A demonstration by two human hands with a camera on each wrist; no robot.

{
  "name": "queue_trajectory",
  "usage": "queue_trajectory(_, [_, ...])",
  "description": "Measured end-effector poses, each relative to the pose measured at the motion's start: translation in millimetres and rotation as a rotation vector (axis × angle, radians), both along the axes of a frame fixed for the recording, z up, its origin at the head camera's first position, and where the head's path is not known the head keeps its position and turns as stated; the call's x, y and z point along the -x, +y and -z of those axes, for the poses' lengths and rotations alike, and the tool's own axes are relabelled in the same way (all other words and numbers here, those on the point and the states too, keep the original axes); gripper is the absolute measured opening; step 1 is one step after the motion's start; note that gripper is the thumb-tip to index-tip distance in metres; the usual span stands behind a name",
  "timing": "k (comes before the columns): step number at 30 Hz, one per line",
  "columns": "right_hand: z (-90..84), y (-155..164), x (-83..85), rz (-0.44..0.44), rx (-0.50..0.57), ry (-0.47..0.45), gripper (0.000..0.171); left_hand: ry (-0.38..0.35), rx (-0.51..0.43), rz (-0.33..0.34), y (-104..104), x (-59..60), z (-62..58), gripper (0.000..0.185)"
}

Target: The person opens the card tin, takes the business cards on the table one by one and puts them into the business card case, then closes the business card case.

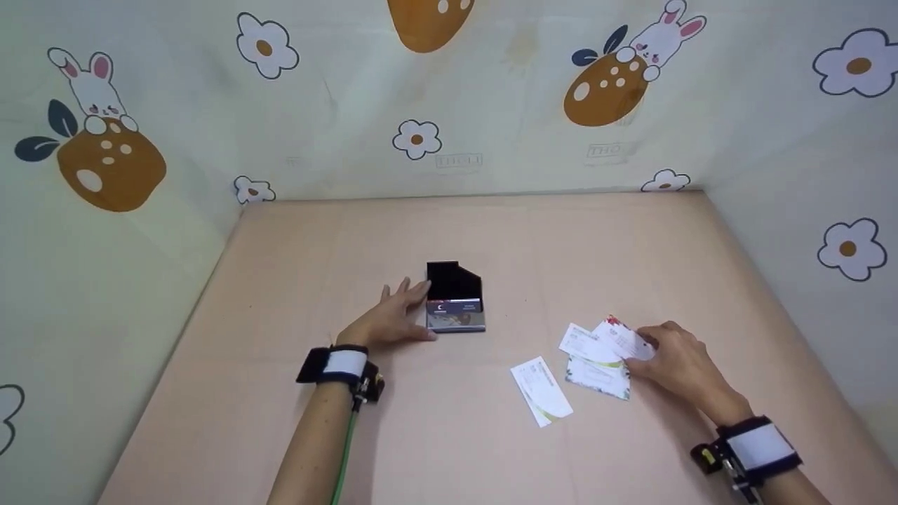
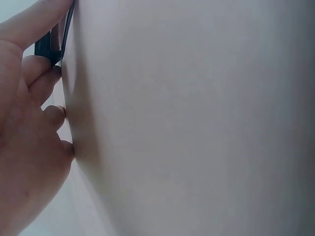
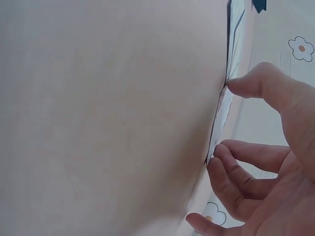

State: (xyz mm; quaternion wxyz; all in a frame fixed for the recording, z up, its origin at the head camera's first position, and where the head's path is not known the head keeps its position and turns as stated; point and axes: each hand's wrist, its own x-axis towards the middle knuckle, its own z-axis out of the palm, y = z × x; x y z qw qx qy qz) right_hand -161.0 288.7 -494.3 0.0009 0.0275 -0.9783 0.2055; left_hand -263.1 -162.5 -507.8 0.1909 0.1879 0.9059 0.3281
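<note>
A black card holder point(image 1: 454, 298) stands open on the tan table point(image 1: 491, 231), with cards in its front slot. My left hand point(image 1: 410, 308) lies flat beside it, its straight fingers touching the holder's left side; the left wrist view shows that hand point(image 2: 39, 98) against the table with the dark holder point(image 2: 48, 46) at its fingertips. My right hand point(image 1: 642, 348) is on a small overlapping pile of white cards point(image 1: 596, 354). In the right wrist view, its thumb point(image 3: 256, 83) and fingers point(image 3: 231, 162) pinch the edges of the top card point(image 3: 220, 105).
One more white card point(image 1: 540, 389) lies alone, left of the pile. Walls covered in rabbit and flower print point(image 1: 449, 105) close the table at the back and on both sides.
</note>
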Motion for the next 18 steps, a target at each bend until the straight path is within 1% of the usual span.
queue_trajectory(9, [-0.5,-0.5,-0.2,-0.025,-0.019,0.028,0.065,-0.002,-0.001,-0.006,0.6,1.8,1.7,0.103])
queue_trajectory(18, [-1.0,-2.3,1.3,-0.038,-0.019,0.061,0.062,0.003,0.003,-0.001,0.5,1.8,1.0,0.103])
